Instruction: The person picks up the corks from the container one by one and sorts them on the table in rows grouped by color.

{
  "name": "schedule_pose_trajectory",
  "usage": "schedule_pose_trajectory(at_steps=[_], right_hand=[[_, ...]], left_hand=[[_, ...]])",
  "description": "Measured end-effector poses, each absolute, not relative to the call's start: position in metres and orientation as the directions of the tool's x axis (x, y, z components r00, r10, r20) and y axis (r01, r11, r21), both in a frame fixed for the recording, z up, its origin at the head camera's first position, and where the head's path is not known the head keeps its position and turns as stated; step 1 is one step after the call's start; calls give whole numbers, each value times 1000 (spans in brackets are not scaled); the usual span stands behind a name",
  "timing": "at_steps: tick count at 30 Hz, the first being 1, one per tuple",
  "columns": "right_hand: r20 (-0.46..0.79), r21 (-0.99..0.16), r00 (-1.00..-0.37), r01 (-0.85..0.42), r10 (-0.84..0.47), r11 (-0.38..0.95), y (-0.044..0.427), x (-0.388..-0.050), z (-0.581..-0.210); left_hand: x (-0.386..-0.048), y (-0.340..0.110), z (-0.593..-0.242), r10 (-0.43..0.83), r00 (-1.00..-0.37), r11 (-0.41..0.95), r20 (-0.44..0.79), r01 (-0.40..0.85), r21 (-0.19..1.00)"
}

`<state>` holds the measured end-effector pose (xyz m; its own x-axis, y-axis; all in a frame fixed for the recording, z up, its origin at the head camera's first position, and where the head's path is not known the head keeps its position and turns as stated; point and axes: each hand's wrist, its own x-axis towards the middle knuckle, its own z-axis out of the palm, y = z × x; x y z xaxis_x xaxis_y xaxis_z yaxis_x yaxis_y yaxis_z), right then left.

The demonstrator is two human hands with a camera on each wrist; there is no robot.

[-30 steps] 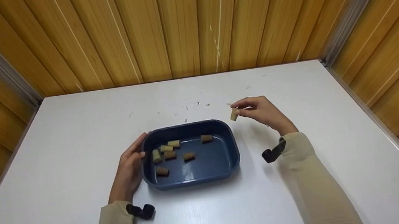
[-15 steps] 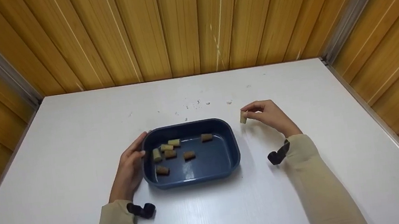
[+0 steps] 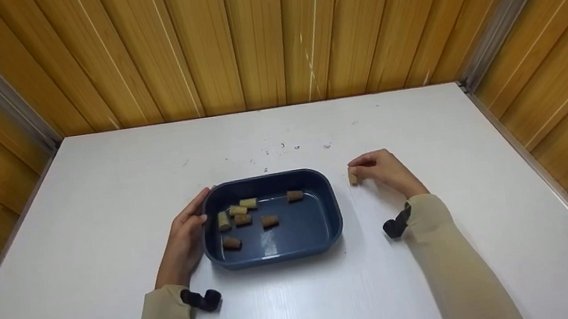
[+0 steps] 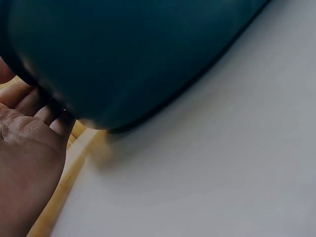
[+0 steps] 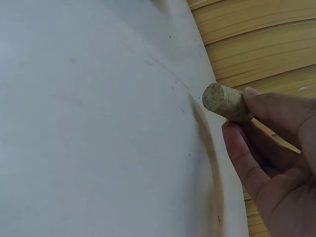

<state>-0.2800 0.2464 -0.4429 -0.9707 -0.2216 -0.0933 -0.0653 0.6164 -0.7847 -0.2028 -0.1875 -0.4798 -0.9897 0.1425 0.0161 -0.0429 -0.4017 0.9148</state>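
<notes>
A blue rectangular tray (image 3: 298, 233) holds several cork stoppers, most of them toward its left side, such as a brown one (image 3: 270, 221) near the middle. The left hand (image 3: 185, 239) grips the tray's left wall, thumb at the rim; in the left wrist view the hand (image 4: 32, 143) lies against the tray's side (image 4: 123, 64). Right of the tray, the right hand (image 3: 386, 171) pinches one cork (image 3: 353, 177) between thumb and fingers. The right wrist view shows this cork (image 5: 227, 102) held at one end by the hand (image 5: 276, 148).
The white table (image 3: 291, 310) has small dark specks (image 3: 282, 147) behind the tray. Wood-patterned panels (image 3: 258, 38) stand along the back and both sides. A black strap-mounted device sits at each wrist, such as the right one (image 3: 397, 222).
The right hand has moved right and toward the table's front with its cork, away from the tray. The left hand and tray look unmoved.
</notes>
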Motion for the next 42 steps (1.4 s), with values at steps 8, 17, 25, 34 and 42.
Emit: schedule_pose_trajectory(at_steps=[8, 17, 25, 34, 42], right_hand=[[-123, -766, -969, -43, -213, 641, 244, -280, -445], [-103, -750, -974, -56, -200, 659, 244, -281, -450], [-91, -758, -975, -63, -201, 650, 244, -280, -451], [-93, -754, -975, -62, -200, 653, 243, -282, -452], [-85, -757, -974, -73, -208, 649, 243, -282, -450]], left_hand=[[-203, -188, -480, 137, -991, -414, 16, -42, 909], [-202, -187, -481, 145, -989, -422, 25, -39, 906], [-203, -187, -480, 143, -990, -388, 17, -40, 921], [-203, -187, -480, 136, -990, -387, 23, -32, 921], [-203, -188, -481, 137, -990, -397, 29, -28, 917]])
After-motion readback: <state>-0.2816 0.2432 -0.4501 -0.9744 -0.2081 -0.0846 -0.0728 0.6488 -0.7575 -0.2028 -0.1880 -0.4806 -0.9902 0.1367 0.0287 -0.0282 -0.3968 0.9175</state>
